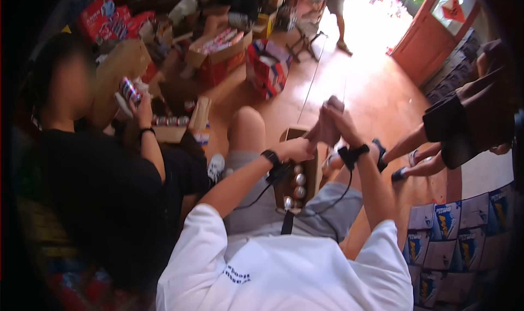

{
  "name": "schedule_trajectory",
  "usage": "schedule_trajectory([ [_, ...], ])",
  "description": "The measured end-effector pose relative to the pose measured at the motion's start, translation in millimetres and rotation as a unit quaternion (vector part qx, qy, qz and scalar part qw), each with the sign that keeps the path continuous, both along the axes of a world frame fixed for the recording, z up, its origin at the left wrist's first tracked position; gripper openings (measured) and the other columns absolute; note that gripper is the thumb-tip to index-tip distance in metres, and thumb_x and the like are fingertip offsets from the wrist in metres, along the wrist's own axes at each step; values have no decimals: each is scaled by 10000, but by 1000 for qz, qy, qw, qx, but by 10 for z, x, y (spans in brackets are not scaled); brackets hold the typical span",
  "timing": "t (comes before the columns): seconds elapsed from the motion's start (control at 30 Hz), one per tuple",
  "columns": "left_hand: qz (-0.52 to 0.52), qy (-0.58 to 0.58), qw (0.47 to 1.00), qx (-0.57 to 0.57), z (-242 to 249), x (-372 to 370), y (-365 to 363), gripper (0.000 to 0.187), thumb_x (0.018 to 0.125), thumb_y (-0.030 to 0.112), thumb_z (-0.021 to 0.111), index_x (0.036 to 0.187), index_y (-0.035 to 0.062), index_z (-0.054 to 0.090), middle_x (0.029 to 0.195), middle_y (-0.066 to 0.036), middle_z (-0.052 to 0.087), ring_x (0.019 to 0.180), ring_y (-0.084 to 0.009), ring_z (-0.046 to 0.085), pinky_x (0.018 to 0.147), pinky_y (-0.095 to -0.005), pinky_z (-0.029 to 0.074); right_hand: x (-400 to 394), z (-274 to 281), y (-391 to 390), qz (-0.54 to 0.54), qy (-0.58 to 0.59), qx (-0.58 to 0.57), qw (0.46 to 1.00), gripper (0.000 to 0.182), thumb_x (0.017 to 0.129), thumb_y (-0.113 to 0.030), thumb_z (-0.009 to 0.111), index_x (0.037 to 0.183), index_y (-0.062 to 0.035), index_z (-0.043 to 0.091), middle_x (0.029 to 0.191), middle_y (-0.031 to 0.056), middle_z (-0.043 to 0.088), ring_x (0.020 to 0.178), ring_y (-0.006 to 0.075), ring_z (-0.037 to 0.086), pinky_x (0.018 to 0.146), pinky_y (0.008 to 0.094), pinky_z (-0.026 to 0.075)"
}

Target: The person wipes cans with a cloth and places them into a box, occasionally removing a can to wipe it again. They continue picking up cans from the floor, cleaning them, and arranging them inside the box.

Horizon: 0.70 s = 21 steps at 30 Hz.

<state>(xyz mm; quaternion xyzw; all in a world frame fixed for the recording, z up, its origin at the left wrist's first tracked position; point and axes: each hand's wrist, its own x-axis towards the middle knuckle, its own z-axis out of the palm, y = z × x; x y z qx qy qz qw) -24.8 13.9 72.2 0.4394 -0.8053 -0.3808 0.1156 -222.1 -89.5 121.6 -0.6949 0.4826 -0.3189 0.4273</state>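
Note:
In front of me, above my knees, both hands are on a brownish-grey cloth point(328, 132), soft and bunched. My left hand point(297, 149) is closed at its lower left side. Higher up, my right hand point(339, 120) wraps round the upper part. Whether anything is inside the cloth cannot be seen. Below the hands, between my legs, stands an open cardboard box point(281, 188) with several cans point(299, 192) in a row, their round silvery ends up. My forearms and hands cover part of this box.
At left, a person in black point(109, 191) holds a can point(130, 90) beside an open carton point(199, 114) of cans. Red cartons point(221, 65) and a red-blue bag point(267, 68) lie ahead. Another person's legs point(415, 147) are at right, near stacked blue-white boxes point(447, 221). A red door point(423, 51) stands open.

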Motion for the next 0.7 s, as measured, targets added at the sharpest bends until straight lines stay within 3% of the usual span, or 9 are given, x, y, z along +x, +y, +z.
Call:
schedule_trajectory([
  [0.03,-93,-64,991,-66,-648,-161,-204,441,964,406,610,957,-15,738,981,-192,741,918,-362,709,864,-472,544,-22,-152,-97,47,49,-109,992,268,966,-317,669,1000,-53,640,962,10,601,944,104,541,840,287,478],
  [0.07,-134,-101,985,-26,-459,-233,-35,462,984,422,587,979,-12,746,1023,-197,741,967,-371,700,900,-470,539,-28,-407,-321,104,42,-189,976,276,965,-325,682,993,-51,655,968,8,607,952,102,548,854,288,479],
  [0.1,-178,-115,977,-21,-656,-358,-55,477,987,448,582,1007,4,756,1047,-201,740,984,-368,702,900,-461,543,79,-331,-219,-4,-33,54,998,316,947,-346,708,1013,-38,688,978,12,637,947,107,582,848,276,492],
  [0.13,-207,-133,969,-1,-609,-442,-25,484,974,475,600,1065,27,759,1065,-195,742,1004,-365,701,900,-451,544,166,-189,-62,-20,-26,44,998,462,922,-427,705,1080,8,711,964,113,719,875,168,671,776,307,543],
  [0.4,-162,-227,956,93,-515,-584,-550,405,976,410,589,1020,41,747,830,-136,727,926,-259,702,873,-398,524,121,-372,54,-12,45,-8,999,553,874,-516,732,1022,17,743,876,141,739,804,222,705,731,354,551],
  [0.53,-150,-172,957,-179,-1473,-565,-825,369,897,288,633,1102,-12,702,890,-191,733,966,-312,709,920,-411,521,51,-484,125,-38,52,8,998,516,870,-502,734,995,-2,752,830,145,735,787,231,720,717,362,559],
  [0.6,-67,-118,984,-120,-1982,-594,-662,452,821,254,682,1150,-55,675,1100,-242,725,1034,-364,706,978,-420,520,37,-545,88,-29,1,-33,999,474,867,-479,738,976,-18,755,801,149,733,759,239,728,700,371,564],
  [0.63,-68,-204,974,70,-1892,-680,-588,483,789,271,713,1147,-52,689,1154,-259,712,1094,-359,697,989,-426,529,39,-523,86,-34,2,-27,999,474,867,-479,738,976,-18,755,801,149,733,759,239,728,700,371,564],
  [0.7,-65,-187,978,62,-2319,-677,-310,444,781,295,726,1085,-27,728,1113,-248,729,1118,-364,691,983,-438,541,51,-478,117,-31,-11,-57,998,459,867,-465,743,952,-14,748,790,142,736,736,236,729,687,378,567],
])
